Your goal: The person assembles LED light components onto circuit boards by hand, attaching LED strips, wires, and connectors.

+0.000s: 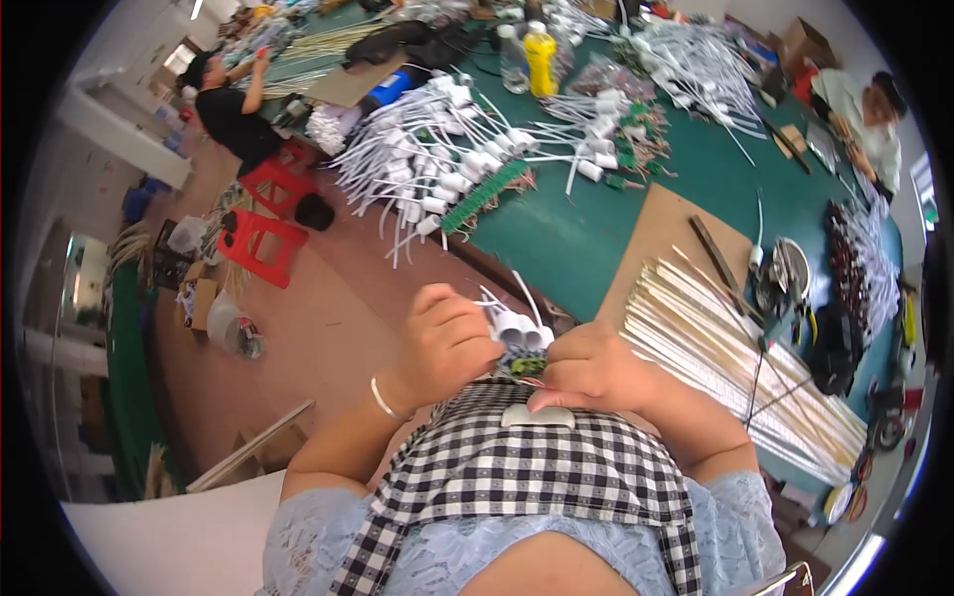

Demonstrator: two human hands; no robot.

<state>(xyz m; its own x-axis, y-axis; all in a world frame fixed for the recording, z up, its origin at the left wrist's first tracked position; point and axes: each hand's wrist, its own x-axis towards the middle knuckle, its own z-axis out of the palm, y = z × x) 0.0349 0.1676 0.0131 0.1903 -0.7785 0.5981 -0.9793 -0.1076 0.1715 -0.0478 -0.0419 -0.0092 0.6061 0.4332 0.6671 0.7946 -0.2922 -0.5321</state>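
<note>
In front of my checked apron, my left hand (447, 338) is raised with its fingers curled closed; what they pinch, if anything, is hidden. My right hand (591, 366) is closed, thumb and fingers pressed together on thin reddish wires (534, 381) beside a small green circuit board (527, 367). Between the hands sit several white plastic cylinders (519, 328) with white cables sticking up behind them. A pale, flat curved piece (538, 415) rests against the apron just below my right thumb.
On the green table (556, 243) lie a heap of white cylinders with cables (452, 164), a row of green circuit boards (487, 199), a cardboard sheet (661, 233), long pale strips (735, 358) and a yellow bottle (540, 62). Red stools (263, 246) stand left. Two other people work farther off.
</note>
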